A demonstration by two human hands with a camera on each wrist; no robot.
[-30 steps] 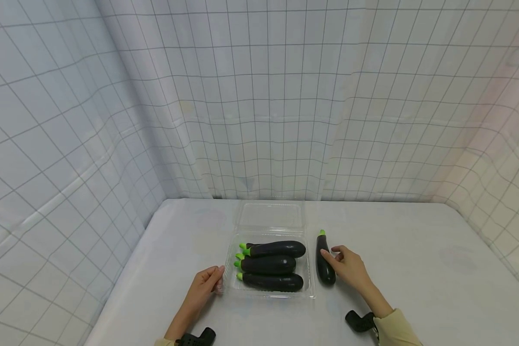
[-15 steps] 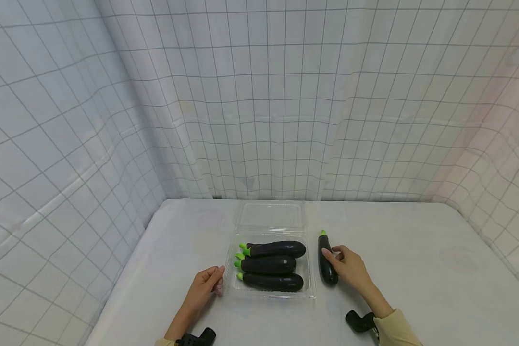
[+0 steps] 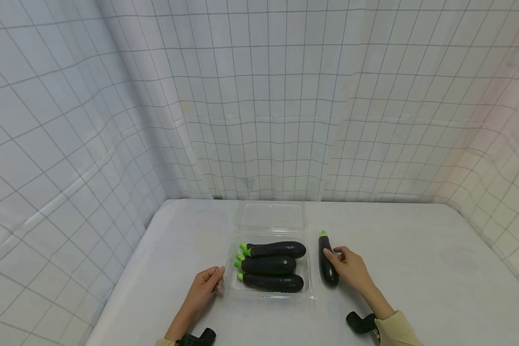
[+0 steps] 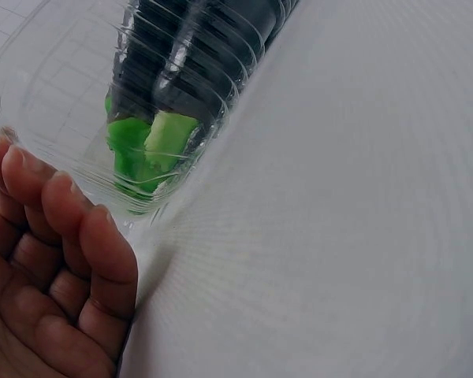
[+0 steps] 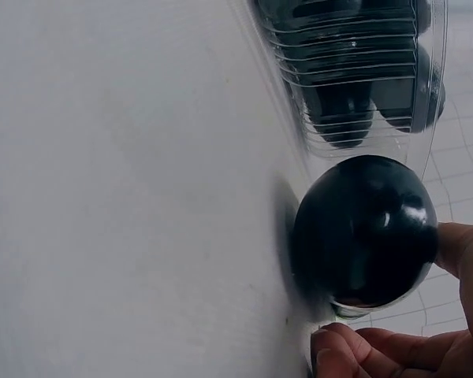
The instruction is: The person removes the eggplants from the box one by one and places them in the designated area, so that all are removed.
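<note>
A clear plastic clamshell box (image 3: 281, 296) stands in the middle of the table with several dark eggplants (image 3: 270, 282) lying in it, green stems to the left. At the box's left edge, my left hand (image 3: 202, 287) holds the rim with curled fingers; in the left wrist view those fingertips (image 4: 102, 224) are right at the ribbed wall. One more eggplant (image 3: 327, 263) lies lengthwise to the right of the box, stem pointing away. My right hand (image 3: 351, 270) grips it, thumb on its upper side. The right wrist view has this eggplant's rounded end (image 5: 363, 228) close up.
The box's hinged lid (image 3: 270, 215) lies folded back behind it on the white table (image 3: 398, 259). White gridded curtains (image 3: 264, 120) rise behind the table and along both sides. Black wrist cameras (image 3: 360, 322) sit on both wrists.
The eggplant under my right hand has shifted slightly to the right, away from the box. My left hand and the box have stayed in place.
</note>
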